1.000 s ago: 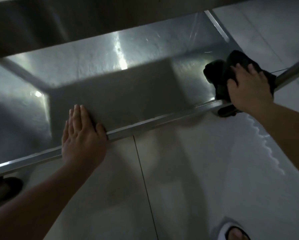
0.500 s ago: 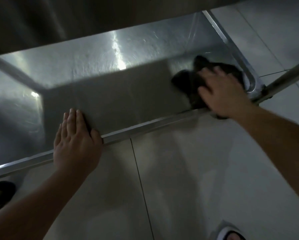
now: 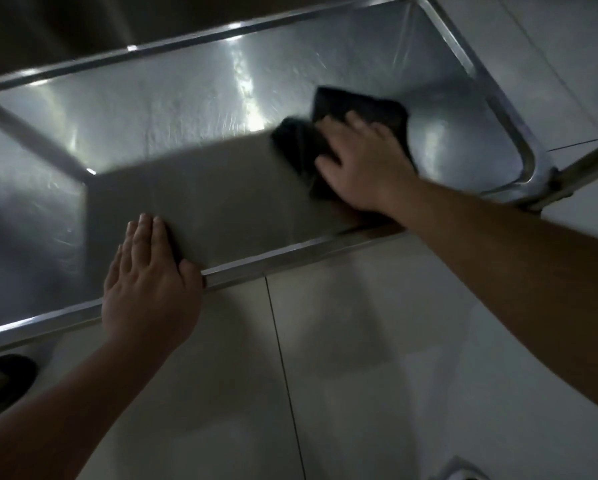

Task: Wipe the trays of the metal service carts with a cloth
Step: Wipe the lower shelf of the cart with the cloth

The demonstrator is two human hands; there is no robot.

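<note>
Since the earlier frame, the right hand has slid the dark cloth inward from the corner of the tray, fingers spread flat pressing it down. Flat and holding nothing, the left hand braces the near rim, likely steadying the cart.

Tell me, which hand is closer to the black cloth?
Right. The right hand presses flat on top of the black cloth inside the tray. The left hand rests on the tray's near rim, well apart from the cloth.
</note>
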